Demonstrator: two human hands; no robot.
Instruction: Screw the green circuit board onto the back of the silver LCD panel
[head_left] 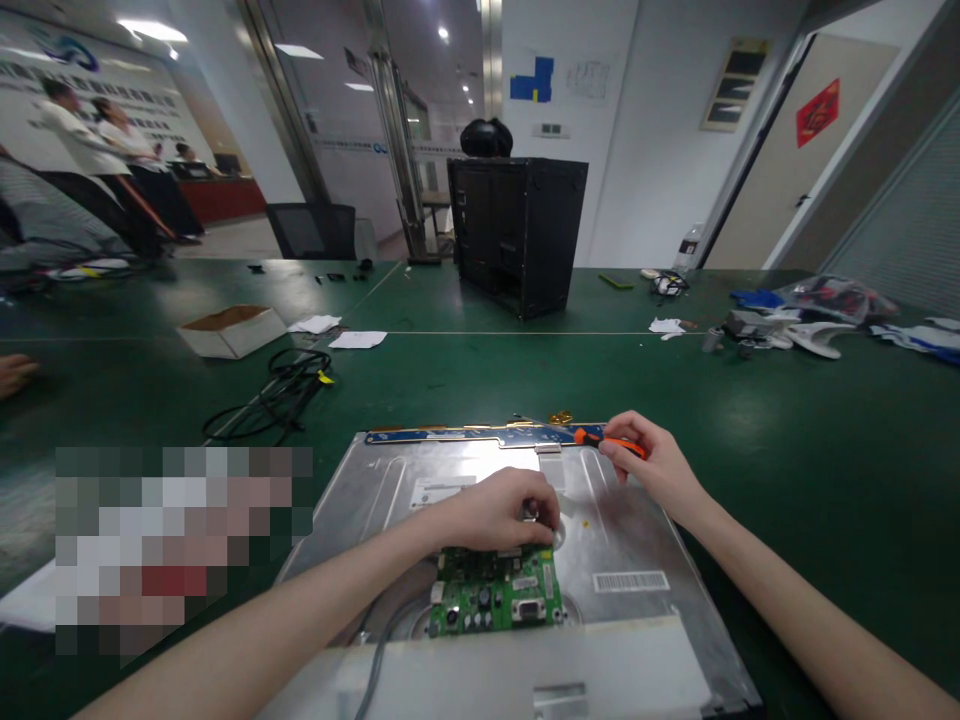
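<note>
A flat display panel [630, 540] lies metal back up in front of me, with a green circuit board [495, 595] on its middle. My left hand [510, 508] reaches over the board's far edge with its fingers curled together. A small silvery bit shows between those fingers, but what they hold is mostly hidden. In my right hand [649, 455] is a screwdriver [611, 442] with an orange and black handle, gripped near the panel's far right corner. Its thin shaft points left over the narrow blue circuit strip [450, 436] along the far edge.
Black cables [289, 385] lie coiled at the left, near an open cardboard box [232, 330]. A black computer case [517, 235] stands at the back. Plastic bags and parts [787, 320] sit at the far right. Another person's hand [15, 373] rests at the left edge.
</note>
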